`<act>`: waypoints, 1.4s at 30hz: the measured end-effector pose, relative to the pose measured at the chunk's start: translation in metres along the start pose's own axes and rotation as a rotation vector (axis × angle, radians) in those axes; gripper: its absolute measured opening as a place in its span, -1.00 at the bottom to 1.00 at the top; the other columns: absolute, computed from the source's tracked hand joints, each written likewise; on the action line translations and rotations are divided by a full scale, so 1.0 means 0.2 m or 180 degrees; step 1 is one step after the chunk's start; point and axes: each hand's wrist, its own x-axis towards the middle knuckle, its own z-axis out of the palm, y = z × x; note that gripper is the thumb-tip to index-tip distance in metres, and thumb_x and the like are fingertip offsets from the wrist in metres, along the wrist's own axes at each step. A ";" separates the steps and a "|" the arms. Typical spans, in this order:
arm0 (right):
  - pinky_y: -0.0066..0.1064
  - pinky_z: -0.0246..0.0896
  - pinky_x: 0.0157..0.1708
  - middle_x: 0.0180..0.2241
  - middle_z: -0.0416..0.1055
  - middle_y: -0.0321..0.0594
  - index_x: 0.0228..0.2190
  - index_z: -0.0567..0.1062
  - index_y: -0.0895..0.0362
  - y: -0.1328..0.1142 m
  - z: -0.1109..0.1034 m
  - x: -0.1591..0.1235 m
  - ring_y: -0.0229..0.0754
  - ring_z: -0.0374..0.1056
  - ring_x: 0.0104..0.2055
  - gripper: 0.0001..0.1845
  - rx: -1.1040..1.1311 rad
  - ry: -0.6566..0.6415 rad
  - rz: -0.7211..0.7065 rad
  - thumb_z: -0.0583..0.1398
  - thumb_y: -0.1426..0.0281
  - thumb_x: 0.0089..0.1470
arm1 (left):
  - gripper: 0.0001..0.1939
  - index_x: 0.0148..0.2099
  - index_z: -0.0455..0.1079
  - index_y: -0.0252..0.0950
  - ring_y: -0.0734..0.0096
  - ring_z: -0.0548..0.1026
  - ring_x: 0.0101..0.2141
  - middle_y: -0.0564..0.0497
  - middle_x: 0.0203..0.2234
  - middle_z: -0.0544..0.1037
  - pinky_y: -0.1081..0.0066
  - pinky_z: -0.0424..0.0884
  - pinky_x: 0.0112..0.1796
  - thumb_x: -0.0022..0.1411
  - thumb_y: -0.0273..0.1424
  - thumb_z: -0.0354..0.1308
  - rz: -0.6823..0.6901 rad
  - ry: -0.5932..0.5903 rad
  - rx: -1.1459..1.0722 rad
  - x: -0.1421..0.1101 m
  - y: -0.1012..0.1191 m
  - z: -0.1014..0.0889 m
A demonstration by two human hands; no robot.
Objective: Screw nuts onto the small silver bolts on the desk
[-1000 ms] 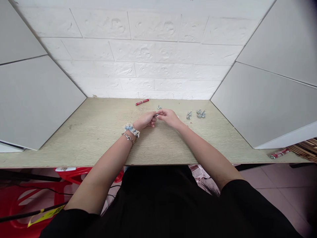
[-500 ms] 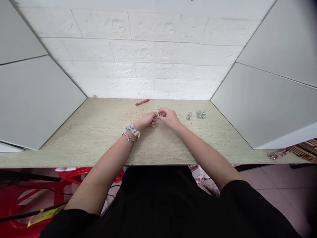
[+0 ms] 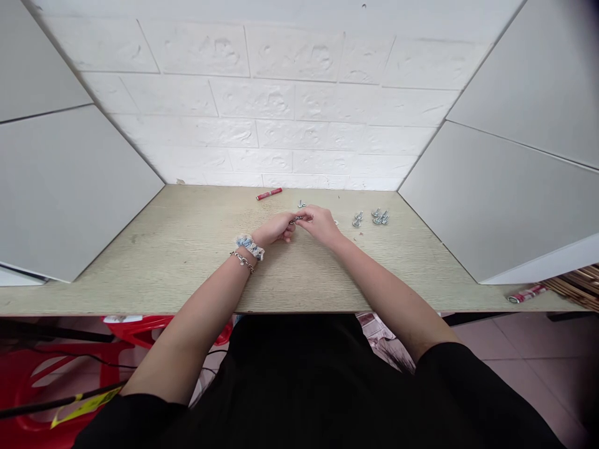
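Observation:
Over the middle of the table, my left hand [image 3: 278, 229] pinches a small silver metal bolt [image 3: 296, 219] by its left end. My right hand [image 3: 319, 223] has its thumb and fingertips closed on the right end of the same bolt. Fingers hide most of it, so its exact shape is hard to make out. Just behind the fingertips, a loose bolt [image 3: 302, 204] lies on the wood. To the right of my right hand there is a small group of wide-headed bolts [image 3: 357, 219], with a larger cluster of bolts [image 3: 380, 216] farther right.
The wooden table [image 3: 196, 262] runs back to a white brick-patterned wall. A red tube [image 3: 269, 194] lies near that wall. Grey panels [image 3: 70, 199] flank both sides. At the right front edge rest another red tube [image 3: 526, 294] and thin brown sticks [image 3: 578, 287]. Red plastic stools [image 3: 107, 368] stand below left.
Both hands stay in nearly the same spot with the bolt between them. The fingertips of my right hand have shifted slightly on it, and the view has tipped a little.

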 end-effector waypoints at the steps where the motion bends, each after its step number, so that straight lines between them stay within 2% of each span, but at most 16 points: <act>1: -0.40 0.22 -0.29 -0.40 0.44 -0.26 -0.38 0.54 0.13 0.00 0.00 0.00 -0.27 0.33 -0.37 -0.85 -0.0030 0.0024 -0.0009 0.23 0.50 -0.09 | -0.76 -0.20 0.35 -0.31 0.62 0.00 -0.71 0.18 -0.68 -0.03 0.58 0.16 -0.67 0.19 -0.31 -0.05 0.0031 -0.0093 0.0001 0.00 0.00 -0.01; 4: -0.41 0.20 -0.31 -0.41 0.45 -0.26 -0.37 0.55 0.13 0.00 0.00 0.00 -0.27 0.32 -0.39 -0.86 -0.0056 0.0088 0.0051 0.24 0.44 -0.09 | -0.77 -0.22 0.33 -0.29 0.61 -0.02 -0.71 0.19 -0.68 -0.05 0.58 0.16 -0.67 0.20 -0.31 -0.08 0.0116 -0.0283 -0.0020 0.02 -0.02 -0.02; 10: -0.42 0.18 -0.31 -0.41 0.48 -0.27 -0.42 0.54 0.14 0.00 -0.01 0.00 -0.26 0.35 -0.36 -0.88 0.0004 0.0038 0.0198 0.24 0.37 -0.08 | -0.79 -0.45 0.18 -0.29 0.62 -0.02 -0.71 0.18 -0.68 -0.05 0.59 0.16 -0.68 0.18 -0.30 -0.07 0.0176 -0.0262 0.0025 0.02 -0.02 -0.02; 15: -0.41 0.18 -0.33 -0.43 0.49 -0.26 -0.41 0.53 0.14 0.00 -0.01 0.00 -0.23 0.37 -0.35 -0.85 0.0061 -0.0053 0.0328 0.23 0.33 -0.07 | -0.75 -0.51 0.11 -0.28 0.62 -0.02 -0.71 0.17 -0.68 -0.05 0.58 0.14 -0.69 0.19 -0.30 -0.07 0.0178 -0.0207 0.0082 0.00 -0.01 0.00; 21: -0.39 0.18 -0.25 -0.38 0.48 -0.27 -0.38 0.54 0.11 -0.01 0.00 -0.01 -0.24 0.34 -0.32 -0.86 -0.0032 -0.0020 0.0003 0.19 0.46 -0.04 | -0.72 -0.53 0.06 -0.27 0.62 -0.05 -0.72 0.18 -0.69 -0.06 0.57 0.10 -0.69 0.21 -0.30 -0.09 0.0081 -0.0149 -0.0011 -0.01 0.00 0.00; 25: -0.38 0.17 -0.22 -0.36 0.47 -0.25 -0.36 0.55 0.10 -0.01 0.00 -0.01 -0.24 0.33 -0.31 -0.84 -0.0078 -0.0014 -0.0139 0.19 0.47 -0.04 | -0.71 -0.53 0.06 -0.28 0.62 -0.07 -0.71 0.18 -0.70 -0.08 0.57 0.09 -0.69 0.20 -0.29 -0.09 0.0063 -0.0121 0.0031 -0.01 0.00 0.00; 32: -0.40 0.17 -0.26 -0.37 0.49 -0.27 -0.38 0.55 0.09 0.00 -0.01 -0.01 -0.24 0.35 -0.31 -0.86 0.0123 -0.0087 0.0153 0.19 0.37 -0.03 | -0.74 -0.51 0.08 -0.27 0.62 -0.06 -0.71 0.18 -0.68 -0.07 0.58 0.11 -0.68 0.20 -0.30 -0.11 0.0100 -0.0183 0.0158 -0.02 0.00 0.00; 38: -0.45 0.06 -0.44 -0.55 0.42 -0.31 -0.41 0.54 0.12 -0.01 -0.02 -0.01 -0.28 0.28 -0.46 -0.77 -0.0101 -0.0084 0.0341 0.20 0.23 -0.04 | -0.75 -0.51 0.08 -0.27 0.62 -0.06 -0.71 0.18 -0.68 -0.08 0.57 0.11 -0.69 0.17 -0.29 -0.08 0.0144 -0.0247 0.0234 0.00 -0.01 -0.01; 42: -0.46 0.01 -0.48 -0.60 0.37 -0.33 -0.41 0.53 0.13 -0.02 -0.02 -0.01 -0.28 0.26 -0.48 -0.76 -0.0216 -0.0109 0.0374 0.18 0.22 -0.02 | -0.77 -0.51 0.10 -0.27 0.62 -0.05 -0.72 0.18 -0.68 -0.07 0.56 0.10 -0.70 0.15 -0.30 -0.06 0.0140 -0.0198 0.0178 0.02 -0.03 -0.02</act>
